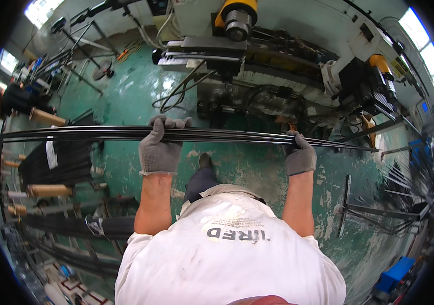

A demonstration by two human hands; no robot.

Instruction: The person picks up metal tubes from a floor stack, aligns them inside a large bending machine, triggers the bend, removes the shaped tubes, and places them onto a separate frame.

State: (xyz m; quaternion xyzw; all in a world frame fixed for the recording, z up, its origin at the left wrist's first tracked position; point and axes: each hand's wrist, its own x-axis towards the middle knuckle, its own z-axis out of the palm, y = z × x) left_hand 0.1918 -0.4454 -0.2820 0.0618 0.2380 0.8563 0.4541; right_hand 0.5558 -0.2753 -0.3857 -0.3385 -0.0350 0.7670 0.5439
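Observation:
A bundle of long, thin dark rods [227,135] lies level across the front of my body, its ends reaching far out to both sides. My left hand [162,147], in a grey work glove, is closed around the bundle left of its middle, the thumb standing up in front of it. Farther right, my right hand [300,152], gloved the same way, grips the rods from below. Whether they are solid bars or tubes I cannot tell. The fingertips of both hands are partly hidden by the rods and gloves.
Ahead stands a large machine [273,99] with a yellow-topped motor [238,20]. Stacked dark rod bundles [56,162] rest on racks at the left. At the right is a metal stand [379,211] with many thin rods, and a blue box [396,273] lies lower right. The floor [237,165] is worn green.

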